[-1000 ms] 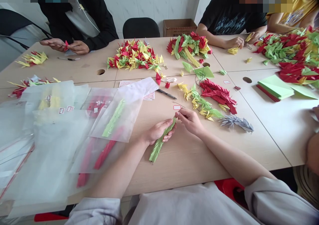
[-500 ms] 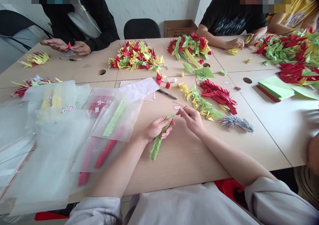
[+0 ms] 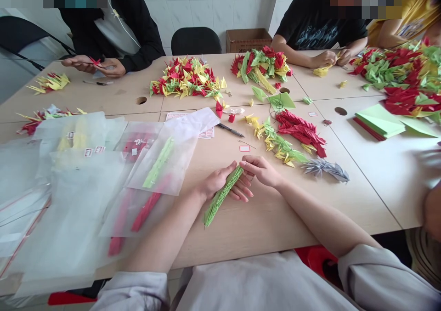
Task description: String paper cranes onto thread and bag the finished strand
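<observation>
Pale bench (image 3: 282,228) under a tiled wall (image 3: 193,8), two hands at a green strand (image 3: 222,198).
Over the near side, the left hand (image 3: 220,181) holds the strand slantwise between thumb and palm, fingers loosely spread; the right hand (image 3: 262,170) is narrow, pinched at its upper end. Overlapping clear bags (image 3: 82,214) lie to the left, some with coloured strips inside. Just beyond the hands are a small label (image 3: 244,148) and a pen (image 3: 230,130); to the right, a grey strand (image 3: 327,170), a red bundle (image 3: 301,129) and a green paper stack (image 3: 379,118). Farther off, a mixed folded-paper pile (image 3: 188,76) sits between two people handling paper, before a black chair (image 3: 195,40) and a carton (image 3: 248,40).
</observation>
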`<state>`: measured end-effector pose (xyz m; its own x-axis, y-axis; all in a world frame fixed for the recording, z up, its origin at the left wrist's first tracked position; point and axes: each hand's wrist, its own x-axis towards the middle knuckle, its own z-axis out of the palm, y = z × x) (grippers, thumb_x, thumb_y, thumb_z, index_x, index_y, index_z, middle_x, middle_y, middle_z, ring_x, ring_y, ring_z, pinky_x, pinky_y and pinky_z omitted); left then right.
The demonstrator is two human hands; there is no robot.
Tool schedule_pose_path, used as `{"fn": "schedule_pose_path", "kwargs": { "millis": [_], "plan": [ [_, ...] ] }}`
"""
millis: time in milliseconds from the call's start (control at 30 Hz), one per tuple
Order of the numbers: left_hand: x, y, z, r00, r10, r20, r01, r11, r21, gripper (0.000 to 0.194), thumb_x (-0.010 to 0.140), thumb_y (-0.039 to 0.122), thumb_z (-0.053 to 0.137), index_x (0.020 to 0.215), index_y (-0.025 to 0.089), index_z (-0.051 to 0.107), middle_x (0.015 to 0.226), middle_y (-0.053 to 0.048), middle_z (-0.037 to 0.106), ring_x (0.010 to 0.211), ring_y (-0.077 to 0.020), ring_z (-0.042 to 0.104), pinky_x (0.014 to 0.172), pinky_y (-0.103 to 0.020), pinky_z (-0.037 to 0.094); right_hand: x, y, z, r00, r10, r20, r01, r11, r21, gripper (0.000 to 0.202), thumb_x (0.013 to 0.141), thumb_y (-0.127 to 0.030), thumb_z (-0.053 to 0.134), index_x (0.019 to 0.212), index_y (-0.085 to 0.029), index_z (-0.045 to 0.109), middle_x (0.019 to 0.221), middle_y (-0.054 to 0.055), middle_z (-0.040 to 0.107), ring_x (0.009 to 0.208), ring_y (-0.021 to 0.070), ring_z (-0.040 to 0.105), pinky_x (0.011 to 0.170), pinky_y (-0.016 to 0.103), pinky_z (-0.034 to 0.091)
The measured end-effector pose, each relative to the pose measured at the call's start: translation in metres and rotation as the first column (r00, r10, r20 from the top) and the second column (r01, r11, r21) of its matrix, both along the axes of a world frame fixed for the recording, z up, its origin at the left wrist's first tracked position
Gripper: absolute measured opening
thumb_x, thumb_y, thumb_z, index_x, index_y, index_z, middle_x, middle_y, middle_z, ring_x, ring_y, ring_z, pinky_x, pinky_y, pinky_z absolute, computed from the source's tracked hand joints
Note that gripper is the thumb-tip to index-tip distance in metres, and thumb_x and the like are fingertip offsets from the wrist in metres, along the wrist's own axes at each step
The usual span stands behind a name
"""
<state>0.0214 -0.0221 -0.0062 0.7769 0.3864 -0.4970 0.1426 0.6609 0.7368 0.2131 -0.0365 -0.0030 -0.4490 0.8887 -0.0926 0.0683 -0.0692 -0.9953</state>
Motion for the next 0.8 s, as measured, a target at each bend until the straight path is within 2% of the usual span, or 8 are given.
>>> {"fn": "schedule_pose_path", "kwargs": {
  "millis": [67, 133, 233, 300, 433, 500, 667, 800],
  "plan": [
    [0.003, -0.003, 0.001, 0.999, 0.036, 0.008, -0.036, 0.999, 0.037, 0.078, 0.085, 0.08, 0.029, 0.1, 0.011, 0.063, 0.082, -0.014, 0.072, 0.07, -0.0231, 0.071, 0.06, -0.03, 0.053, 0.001, 0.001, 0.0, 0.998, -0.05, -0.023, 0.05, 0.999, -0.008, 0.048, 0.091, -0.058, 0.054, 0.064, -0.018, 0.046, 0.056, -0.004, 0.045, 0.051, 0.0092, 0.043, 0.05, 0.024, 0.032],
    [0.004, -0.005, 0.004, 0.991, 0.131, 0.007, -0.129, 0.967, 0.221, 0.07, 0.086, 0.077, 0.034, 0.104, 0.014, 0.061, 0.084, -0.01, 0.069, 0.07, -0.019, 0.067, 0.061, -0.027, 0.05, 0.002, 0.003, 0.0, 0.99, -0.135, -0.037, 0.134, 0.991, -0.017, 0.049, 0.09, -0.058, 0.056, 0.063, -0.018, 0.047, 0.056, -0.005, 0.043, 0.05, 0.0082, 0.038, 0.049, 0.024, 0.03],
    [0.004, -0.01, 0.009, 0.963, 0.264, -0.047, -0.183, 0.774, 0.606, 0.048, 0.082, 0.06, 0.063, 0.106, 0.019, 0.061, 0.088, -0.003, 0.063, 0.072, -0.0133, 0.057, 0.064, -0.022, 0.044, 0.003, 0.006, 0.001, 0.964, -0.265, -0.01, 0.264, 0.964, -0.02, 0.049, 0.088, -0.059, 0.057, 0.063, -0.018, 0.048, 0.055, -0.005, 0.038, 0.047, 0.0075, 0.03, 0.045, 0.024, 0.024],
    [0.003, -0.011, 0.01, 0.957, 0.27, -0.106, -0.125, 0.714, 0.689, 0.041, 0.08, 0.049, 0.07, 0.107, 0.019, 0.062, 0.085, -0.001, 0.06, 0.07, -0.0125, 0.052, 0.064, -0.022, 0.042, 0.005, 0.008, 0.002, 0.95, -0.311, 0.006, 0.311, 0.95, -0.001, 0.05, 0.088, -0.061, 0.056, 0.062, -0.018, 0.049, 0.054, -0.005, 0.038, 0.047, 0.0077, 0.028, 0.044, 0.025, 0.02],
    [0.002, -0.011, 0.006, 0.988, 0.136, -0.069, -0.092, 0.892, 0.442, 0.033, 0.09, 0.044, 0.055, 0.106, 0.016, 0.061, 0.073, 0.0, 0.053, 0.06, -0.0125, 0.051, 0.055, -0.023, 0.042, 0.009, 0.012, 0.004, 0.931, -0.366, -0.003, 0.366, 0.93, 0.043, 0.051, 0.087, -0.062, 0.057, 0.061, -0.019, 0.049, 0.053, -0.005, 0.037, 0.046, 0.008, 0.027, 0.045, 0.026, 0.018],
    [0.001, -0.009, 0.005, 0.994, 0.112, -0.016, -0.102, 0.945, 0.31, 0.031, 0.091, 0.045, 0.052, 0.102, 0.016, 0.058, 0.07, 0.001, 0.049, 0.055, -0.0106, 0.047, 0.048, -0.021, 0.04, 0.011, 0.013, 0.004, 0.922, -0.387, 0.003, 0.386, 0.921, 0.051, 0.052, 0.087, -0.063, 0.057, 0.061, -0.019, 0.048, 0.051, -0.005, 0.035, 0.045, 0.0082, 0.027, 0.045, 0.026, 0.018],
    [-0.001, -0.004, 0.008, 0.986, 0.164, 0.029, -0.166, 0.963, 0.21, 0.035, 0.094, 0.053, 0.047, 0.091, 0.018, 0.05, 0.061, 0.007, 0.037, 0.041, -0.0044, 0.026, 0.037, -0.015, 0.024, 0.01, 0.012, 0.002, 0.909, -0.416, -0.002, 0.416, 0.907, 0.072, 0.052, 0.086, -0.065, 0.055, 0.063, -0.019, 0.05, 0.047, -0.006, 0.033, 0.044, 0.0086, 0.027, 0.045, 0.026, 0.018],
    [0.0, -0.002, 0.006, 0.977, 0.211, 0.028, -0.212, 0.954, 0.211, 0.035, 0.095, 0.053, 0.044, 0.09, 0.019, 0.048, 0.059, 0.007, 0.034, 0.04, -0.0043, 0.023, 0.036, -0.014, 0.023, 0.004, 0.009, -0.001, 0.909, -0.417, -0.008, 0.416, 0.907, 0.057, 0.051, 0.089, -0.066, 0.052, 0.068, -0.019, 0.052, 0.049, -0.007, 0.03, 0.044, 0.0087, 0.025, 0.045, 0.025, 0.019]
  ]
}}
